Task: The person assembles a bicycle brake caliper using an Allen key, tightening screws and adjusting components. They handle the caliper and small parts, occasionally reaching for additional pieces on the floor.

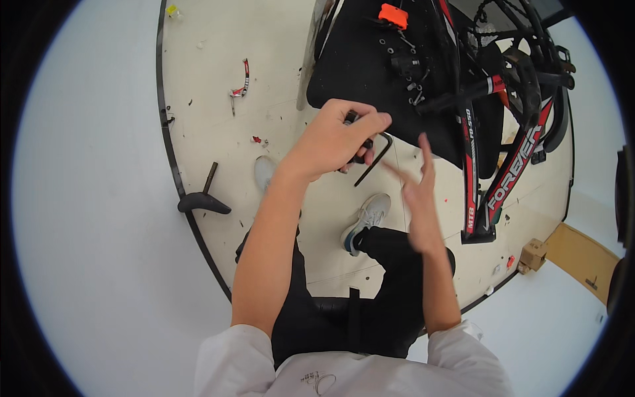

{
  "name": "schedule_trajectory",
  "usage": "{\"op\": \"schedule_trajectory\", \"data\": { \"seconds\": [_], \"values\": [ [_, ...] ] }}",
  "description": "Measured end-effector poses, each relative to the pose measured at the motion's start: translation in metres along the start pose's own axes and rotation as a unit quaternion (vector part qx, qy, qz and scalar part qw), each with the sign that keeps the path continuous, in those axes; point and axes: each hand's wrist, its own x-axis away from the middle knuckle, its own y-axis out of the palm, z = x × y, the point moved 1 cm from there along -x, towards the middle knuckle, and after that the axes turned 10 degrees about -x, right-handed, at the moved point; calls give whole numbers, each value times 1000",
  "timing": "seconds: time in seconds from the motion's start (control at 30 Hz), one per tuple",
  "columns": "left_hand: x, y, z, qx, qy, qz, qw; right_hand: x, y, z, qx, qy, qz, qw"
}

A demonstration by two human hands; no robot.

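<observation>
Head camera looked straight down at a seated person's lap, legs and two bare hands over a pale floor. Their left hand [337, 139] was raised in front of them with fingers curled shut around a small dark tool, and a black L-shaped hex key [374, 159] hung from that grip, its long arm slanting down and to the left. Their right hand [418, 192] was just beside it, to the right and slightly lower, open and flat with fingers spread, holding nothing; it looked blurred. Beyond the hands lay a black mat [370, 59] with small dark parts and an orange piece [393, 14] on it. A black and red bicycle frame [503, 152] stood at the right, next to the mat. A black bicycle saddle [202, 202] with its post lay on the floor at the left, well apart from both hands. Grey sneakers [365, 218] showed below the hands.
</observation>
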Motion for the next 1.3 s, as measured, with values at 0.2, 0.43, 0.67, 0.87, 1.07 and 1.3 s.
{"op": "schedule_trajectory", "data": {
  "seconds": [0.2,0.43,0.67,0.87,1.07,1.3],
  "values": [
    [2,11,-2,-8,68,-52,996,-40,-21,-19,-207,10,-77,975],
    [-4,2,5,131,85,-3,988,-3,16,13,-319,155,-172,919],
    [8,-4,3,66,93,-38,993,-26,-11,3,-339,155,-212,903],
    [2,-1,4,46,105,-42,993,-21,12,13,-426,154,-235,860],
    [8,-9,5,128,127,-61,982,-35,-17,13,-436,198,-257,839],
    [-11,17,-2,80,91,-4,993,-55,-25,5,-367,214,-105,899]
  ]
}}
